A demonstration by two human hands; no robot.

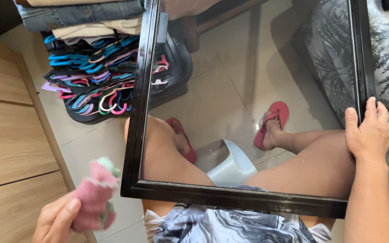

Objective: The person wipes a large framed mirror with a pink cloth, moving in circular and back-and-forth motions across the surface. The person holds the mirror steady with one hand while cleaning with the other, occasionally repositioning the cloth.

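Gripped the black-framed mirror (248, 198), propped on the lap, with right hand (369, 132) fingers clamped on its stiff side edge, probably fragile glass, while left hand (57, 220) fingers pinched a soft pink cloth (94, 195).

Left hand (57, 220): a pink-green cloth (96, 193) was gripped.
Right hand (368, 132): the black-framed mirror (230, 197) was held at its edge.

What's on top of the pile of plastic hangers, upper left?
Folded clothes lie stacked on the plastic hangers: denim above, cream fabric beneath. The black mirror frame covers the pile's right edge, and the stack's top is out of view.
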